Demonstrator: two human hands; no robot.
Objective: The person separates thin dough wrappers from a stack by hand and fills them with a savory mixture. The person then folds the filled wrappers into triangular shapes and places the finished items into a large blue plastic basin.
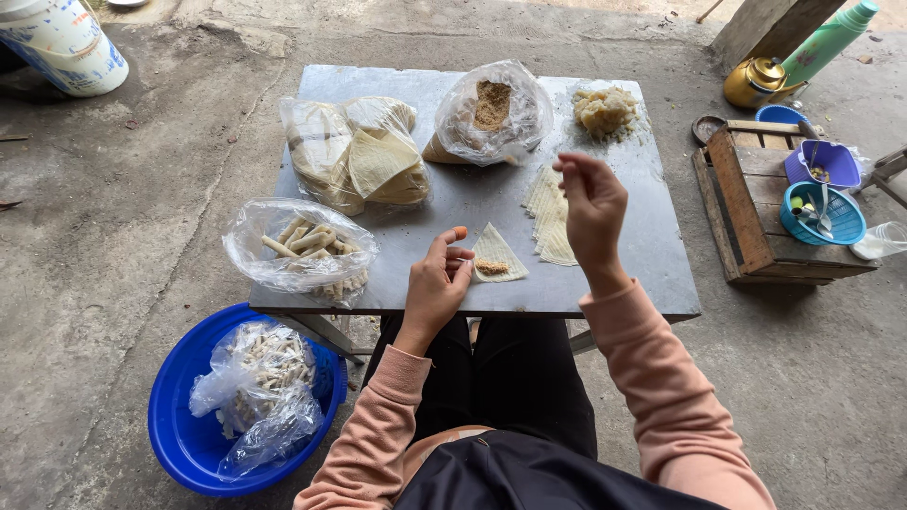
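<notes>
A single triangular wrapper (495, 251) lies on the grey metal table (453, 203) with a small line of brown filling (491, 267) near its lower edge. My left hand (436, 283) rests on the table, fingertips touching the wrapper's left edge. My right hand (590, 203) hovers above the table with fingertips pinched together, over a fanned row of wrappers (550, 219). Whether anything is pinched between them I cannot tell. A pile of pale yellow lumpy paste (605, 110) sits at the table's far right.
On the table are a clear bag of brown filling (491, 113), a bag of wrappers (354, 151) and a bag of finished rolls (302, 247). A blue basin (184, 430) with bagged rolls sits lower left. A wooden crate (751, 203) with bowls stands right.
</notes>
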